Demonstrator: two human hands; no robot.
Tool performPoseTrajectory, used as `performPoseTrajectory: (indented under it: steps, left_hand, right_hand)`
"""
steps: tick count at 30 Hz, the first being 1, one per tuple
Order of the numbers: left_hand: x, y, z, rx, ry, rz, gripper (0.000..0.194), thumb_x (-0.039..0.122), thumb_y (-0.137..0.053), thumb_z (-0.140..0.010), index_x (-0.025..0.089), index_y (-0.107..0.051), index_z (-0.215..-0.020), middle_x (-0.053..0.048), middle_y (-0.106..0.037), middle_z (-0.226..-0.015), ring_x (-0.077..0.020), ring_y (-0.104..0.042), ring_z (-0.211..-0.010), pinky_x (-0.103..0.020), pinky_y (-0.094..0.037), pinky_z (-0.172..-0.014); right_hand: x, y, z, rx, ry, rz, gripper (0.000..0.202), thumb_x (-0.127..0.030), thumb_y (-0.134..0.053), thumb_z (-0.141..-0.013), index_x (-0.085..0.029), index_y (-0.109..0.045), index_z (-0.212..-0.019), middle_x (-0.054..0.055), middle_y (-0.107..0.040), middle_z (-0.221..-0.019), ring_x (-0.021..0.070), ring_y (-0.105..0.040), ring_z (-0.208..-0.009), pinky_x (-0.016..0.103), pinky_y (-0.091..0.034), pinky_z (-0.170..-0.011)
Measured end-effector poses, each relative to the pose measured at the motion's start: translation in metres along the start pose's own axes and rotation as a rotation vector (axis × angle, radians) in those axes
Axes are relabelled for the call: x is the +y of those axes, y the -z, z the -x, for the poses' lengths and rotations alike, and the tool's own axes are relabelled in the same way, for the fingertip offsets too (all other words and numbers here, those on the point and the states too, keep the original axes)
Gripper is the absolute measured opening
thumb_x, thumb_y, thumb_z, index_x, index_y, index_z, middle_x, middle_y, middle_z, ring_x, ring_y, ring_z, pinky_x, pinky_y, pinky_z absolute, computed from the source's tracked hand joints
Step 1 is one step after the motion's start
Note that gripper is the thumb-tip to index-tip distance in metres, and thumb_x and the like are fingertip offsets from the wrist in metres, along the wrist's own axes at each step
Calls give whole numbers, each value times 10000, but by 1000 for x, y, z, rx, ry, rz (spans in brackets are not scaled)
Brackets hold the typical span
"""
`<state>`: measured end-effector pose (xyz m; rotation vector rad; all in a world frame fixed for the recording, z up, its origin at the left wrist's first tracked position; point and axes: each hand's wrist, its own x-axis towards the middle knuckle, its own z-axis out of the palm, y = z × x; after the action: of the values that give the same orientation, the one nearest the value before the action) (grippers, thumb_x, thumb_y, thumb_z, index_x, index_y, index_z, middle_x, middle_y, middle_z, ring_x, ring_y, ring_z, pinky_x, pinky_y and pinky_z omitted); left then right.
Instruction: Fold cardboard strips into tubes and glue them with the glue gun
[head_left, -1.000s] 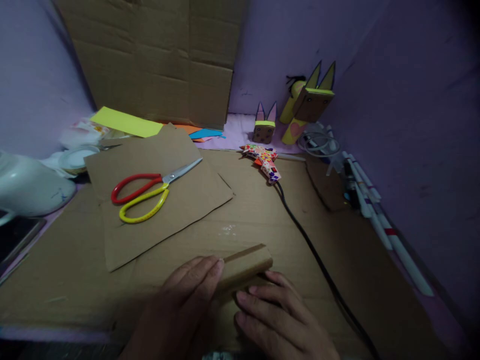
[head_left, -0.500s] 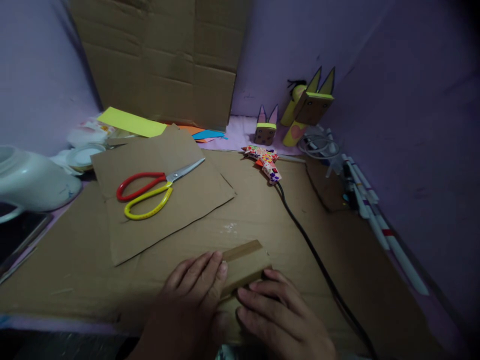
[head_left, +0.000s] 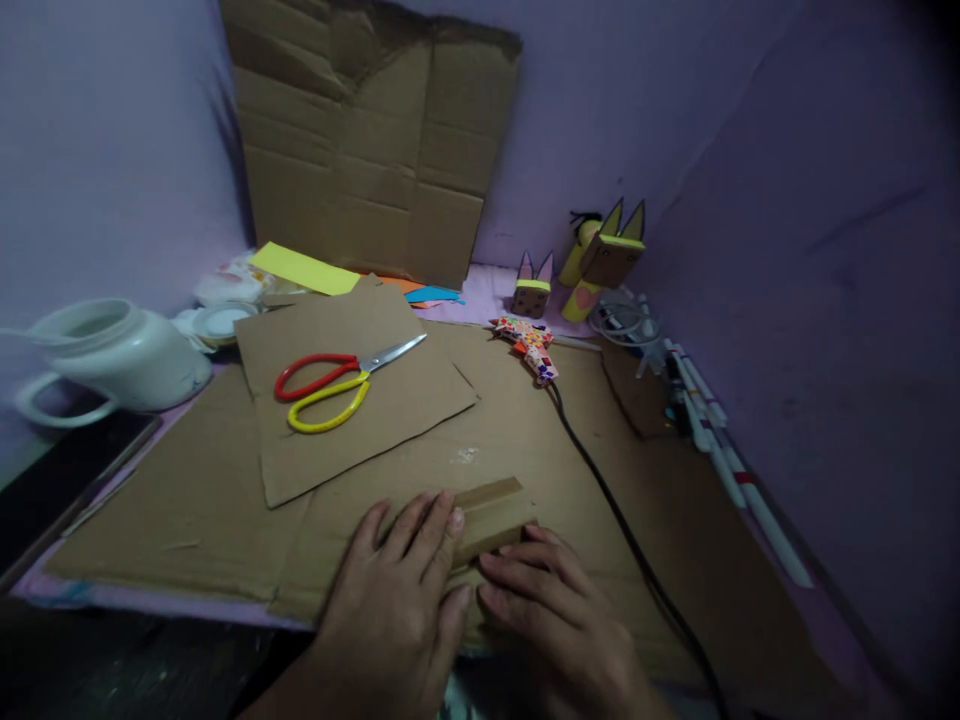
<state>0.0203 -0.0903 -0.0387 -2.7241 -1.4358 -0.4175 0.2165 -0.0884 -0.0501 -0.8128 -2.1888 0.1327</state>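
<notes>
A small folded piece of cardboard (head_left: 495, 518) lies near the front of the cardboard-covered table, a crease running along its far side. My left hand (head_left: 409, 575) rests flat over its left end, fingers stretched out and thumb apart. Along the near edge, the bent fingers of my right hand (head_left: 551, 600) press together on the piece; its thumb is hidden. Farther left, scissors (head_left: 360, 375) with one red and one yellow handle lie on a loose cardboard sheet (head_left: 330, 465). A flower-patterned glue gun (head_left: 531, 348) lies beyond my right hand, its black cord (head_left: 615, 495) trailing toward me.
A white jug (head_left: 135, 355) lies on its side at left, beside a dark flat device (head_left: 75, 470). Two animal-faced cardboard figures, one small (head_left: 532, 297) and one larger (head_left: 611, 260), stand at the back. Markers (head_left: 757, 500) line the right wall. Cardboard (head_left: 367, 150) leans behind colored paper (head_left: 304, 268).
The view has shifted, showing more of the jug and the table's front edge. Both hands stay on the folded cardboard piece, with my left thumb now more visible.
</notes>
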Motion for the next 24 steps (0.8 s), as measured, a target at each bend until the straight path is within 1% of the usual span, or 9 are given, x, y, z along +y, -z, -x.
performPoseTrajectory:
  steps: [3, 4, 6, 9, 11, 14, 17, 20, 24]
  left_hand:
    - [-9, 9, 6, -27, 39, 138, 481, 248, -418, -873, 162, -393, -1346, -103, -464, -1382, -274, -432, -1240, -481, -325, -1024]
    - [-13, 13, 7, -2, 86, 202, 489, 252, -407, -884, 176, -359, -1366, -94, -436, -1404, -258, -401, -1270, -464, -320, -1043]
    - [-24, 22, 9, 79, 256, 343, 471, 278, -379, -907, 195, -341, -1370, -85, -410, -1421, -234, -369, -1299, -432, -328, -1057]
    - [-36, 34, 9, 129, 528, 556, 410, 358, -371, -917, 200, -436, -1290, -95, -505, -1332, -227, -476, -1218, -411, -402, -1011]
    - [-38, 37, 9, 91, 588, 652, 398, 391, -376, -911, 193, -476, -1242, -101, -568, -1254, -225, -540, -1148, -406, -447, -968]
    - [-33, 34, 12, 58, 518, 627, 422, 377, -428, -880, 199, -446, -1262, -103, -548, -1270, -239, -507, -1181, -433, -432, -983]
    - [-24, 25, 19, 49, 410, 505, 633, 318, -556, -782, 238, -307, -1358, -105, -445, -1371, -281, -417, -1255, -494, -388, -1014]
    - [-16, 16, 20, 31, 328, 434, 862, 248, -641, -664, 276, -187, -1396, -108, -419, -1389, -316, -412, -1248, -534, -402, -989]
    - [-10, 11, 14, 36, 271, 398, 939, 193, -653, -604, 273, -147, -1391, -129, -474, -1325, -333, -455, -1200, -556, -403, -979]
  right_hand:
    - [-1, -1, 0, 30, 2, 13, 178, -100, -521, -831, -162, -649, -937, 69, -733, -924, 184, -637, -887, 415, -491, -896]
    - [-1, -1, 0, 43, 2, 28, 177, -97, -537, -819, -158, -644, -947, 77, -730, -936, 189, -634, -903, 417, -494, -894]
    - [-2, 0, 1, 46, -3, 68, 206, -117, -577, -793, -156, -631, -989, 90, -720, -978, 208, -628, -944, 434, -492, -899]
    - [-2, 6, 4, 52, -33, 90, 304, -182, -640, -744, -188, -615, -1047, 90, -692, -1052, 242, -613, -1000, 482, -464, -935]
    - [-1, 11, 6, 84, -142, 61, 369, -199, -638, -745, -203, -589, -1111, 101, -638, -1151, 263, -579, -1075, 497, -451, -949]
    - [4, 18, 7, 78, -413, -79, 515, -287, -637, -776, -209, -478, -1260, 132, -529, -1293, 281, -515, -1179, 442, -487, -923]
    - [11, 22, 7, 8, -595, -276, 670, -412, -647, -770, -205, -367, -1343, 156, -506, -1315, 283, -524, -1178, 388, -511, -897]
    - [18, 22, 10, -91, -648, -271, 741, -443, -678, -730, -211, -350, -1351, 157, -495, -1320, 317, -497, -1196, 480, -455, -950]
    - [21, 18, 17, -151, -622, -147, 747, -459, -673, -721, -217, -358, -1353, 146, -469, -1344, 376, -356, -1289, 634, -304, -1004]
